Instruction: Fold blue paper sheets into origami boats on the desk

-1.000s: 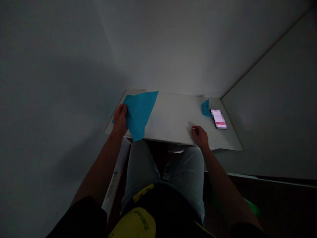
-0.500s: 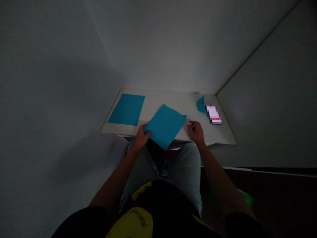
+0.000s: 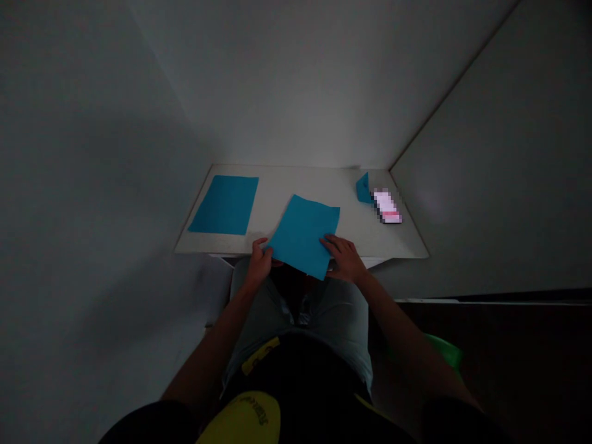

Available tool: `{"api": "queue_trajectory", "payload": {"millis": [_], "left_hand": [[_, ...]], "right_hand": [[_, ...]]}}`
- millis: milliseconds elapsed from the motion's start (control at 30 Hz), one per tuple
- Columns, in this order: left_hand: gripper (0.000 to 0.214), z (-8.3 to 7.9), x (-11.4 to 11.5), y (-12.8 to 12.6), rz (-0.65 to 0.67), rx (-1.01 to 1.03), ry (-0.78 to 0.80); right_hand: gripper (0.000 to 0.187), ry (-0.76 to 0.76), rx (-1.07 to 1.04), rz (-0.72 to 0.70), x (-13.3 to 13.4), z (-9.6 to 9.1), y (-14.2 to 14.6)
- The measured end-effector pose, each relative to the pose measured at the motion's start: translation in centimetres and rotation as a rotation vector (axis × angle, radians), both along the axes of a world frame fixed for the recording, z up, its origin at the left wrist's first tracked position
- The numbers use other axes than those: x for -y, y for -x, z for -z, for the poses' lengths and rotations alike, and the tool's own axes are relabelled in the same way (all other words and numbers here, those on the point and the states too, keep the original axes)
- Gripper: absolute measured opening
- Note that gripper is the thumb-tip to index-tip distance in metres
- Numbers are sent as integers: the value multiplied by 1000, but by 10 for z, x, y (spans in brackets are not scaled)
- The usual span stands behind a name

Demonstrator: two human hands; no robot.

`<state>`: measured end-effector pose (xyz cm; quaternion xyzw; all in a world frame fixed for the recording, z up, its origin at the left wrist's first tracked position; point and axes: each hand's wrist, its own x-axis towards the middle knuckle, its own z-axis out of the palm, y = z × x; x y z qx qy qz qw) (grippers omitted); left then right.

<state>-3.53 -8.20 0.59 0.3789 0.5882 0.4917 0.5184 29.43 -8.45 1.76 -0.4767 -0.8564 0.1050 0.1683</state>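
Observation:
A blue paper sheet [image 3: 303, 233] lies askew on the white table [image 3: 296, 185], its near corner hanging over the front edge. My left hand [image 3: 259, 259] pinches the sheet's left corner, fingers closed on it. My right hand [image 3: 343, 256] rests on the sheet's right edge, fingers touching the paper. A second blue sheet [image 3: 225, 204] lies flat at the table's left end, untouched.
A small folded blue paper piece [image 3: 363, 188] sits at the back right beside a blurred phone-like object [image 3: 386, 206]. Grey walls close in on the left, back and right. My legs are under the table's front edge.
My left hand carried one blue sheet from the left stack to the table's middle front. My right hand moved left onto that sheet. The other sheet stayed at the left.

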Motion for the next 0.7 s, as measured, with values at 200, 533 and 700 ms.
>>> {"api": "queue_trajectory", "payload": {"millis": [200,533,700], "left_hand": [[49,-25,12,11,63,5,-92],[46,-38,24,-8,-66,-438,-725],[38,-29,25,-28,112,-662,-799]], "right_hand": [[62,-9,-89,103,-5,8,3],[44,248,-382,324,-36,-13,8],[48,197,-387,432,-47,-12,18]]}}
